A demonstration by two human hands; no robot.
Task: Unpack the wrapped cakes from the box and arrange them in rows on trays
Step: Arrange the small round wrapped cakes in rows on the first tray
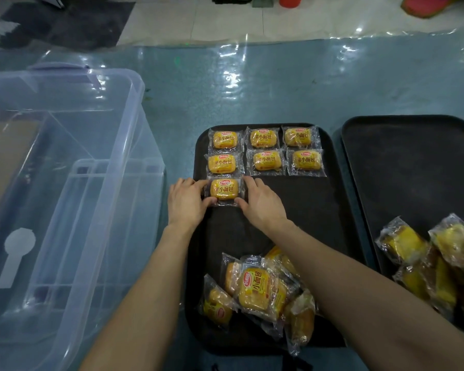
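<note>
Pinching the wrapped cake (pixel 224 189) by its side edges, left hand (pixel 186 201) and right hand (pixel 263 204) square it on the tray (pixel 306 210), starting a third line beneath the two full rows (pixel 267 160). Slick film may skew it, or a forearm may scatter the loose pile (pixel 255 290) at the tray's near end.

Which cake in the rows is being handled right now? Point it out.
The lone cake starting the third row on the left tray: the left hand and right hand hold its sides, while the six above lie untouched.
</note>
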